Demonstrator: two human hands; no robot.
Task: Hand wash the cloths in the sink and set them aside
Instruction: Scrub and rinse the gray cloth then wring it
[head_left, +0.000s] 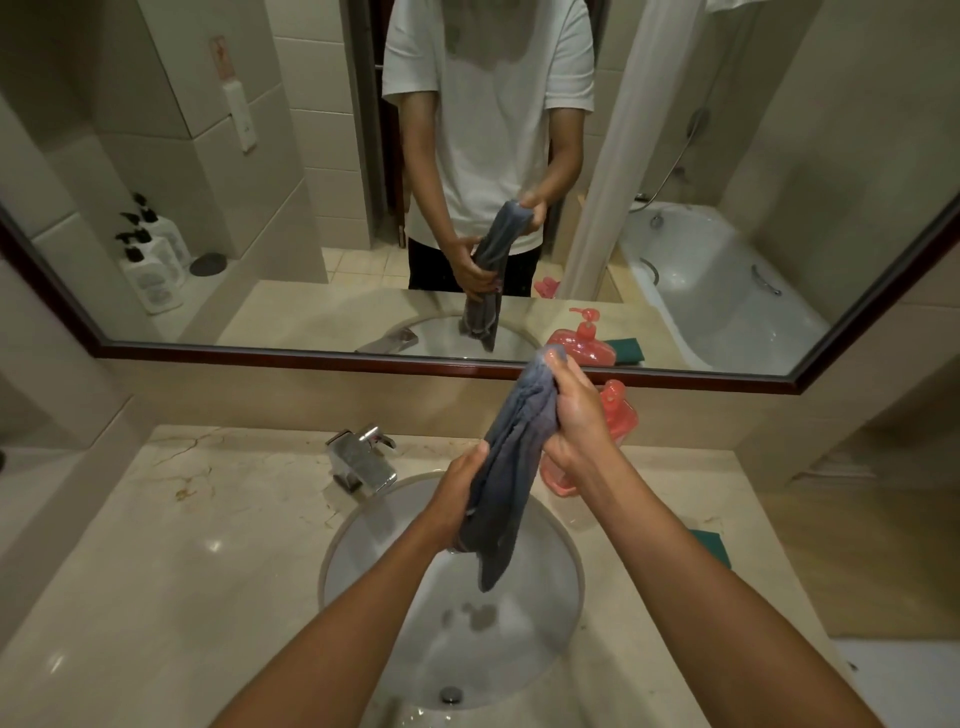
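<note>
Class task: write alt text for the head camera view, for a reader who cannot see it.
Two hands hold a bunched grey cloth upright above a round white sink: the right hand grips its top, the left hand grips lower down. A chrome faucet stands behind the sink, a pink pump bottle to the right, and a mirror above.

Pretty standard hotel-style bathroom here. Beige marble countertop (171, 525) with brownish veins, glossy enough to catch spots of overhead light. Above it there's a big wall mirror with a dark reddish-brown wooden frame (363, 357). Walls are large pale beige tiles (156, 93). In the reflection you can see a white bathtub (727, 291) with chrome grab handles, a white shower curtain (618, 156) hanging beside it, and small cream floor tiles (363, 265). Lighting is warm and kinda dim overall.
</note>
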